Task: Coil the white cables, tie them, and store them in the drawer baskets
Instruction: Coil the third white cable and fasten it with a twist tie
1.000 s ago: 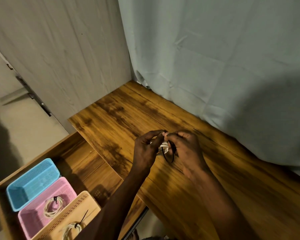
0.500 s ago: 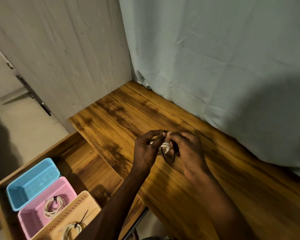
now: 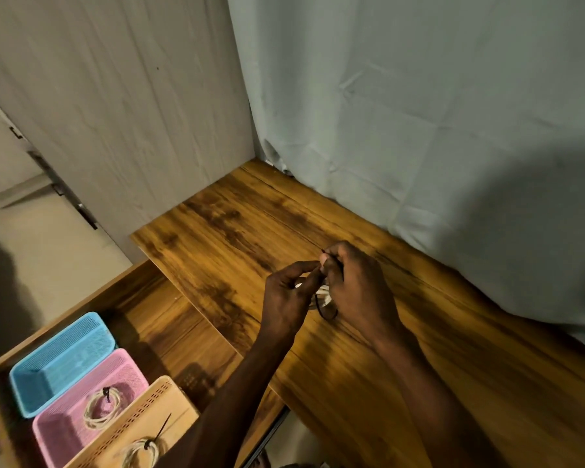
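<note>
Head view: coil (image 3: 323, 293) held above the desk (image 3: 237, 231) mid-front, pinched by left hand (image 3: 286, 295); black tie (image 3: 328, 312) gripped by right hand (image 3: 358, 285). Tail should be pulled snug while the loops are kept bunched. Blue basket (image 3: 61, 359) is free in the drawer (image 3: 159, 319).

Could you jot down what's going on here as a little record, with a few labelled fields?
Setting: wooden desk with an open drawer to the person's left
Left hand: pinches the white cable coil
Right hand: pinches the black tie looped around the coil
Blue basket: no cable seen in it
Pink basket: holds one tied coil
Beige basket: holds one tied coil, partly cut off by the picture's edge
Backdrop: pale curtain
Stage: tying a coil above the desk, not yet stored
</note>
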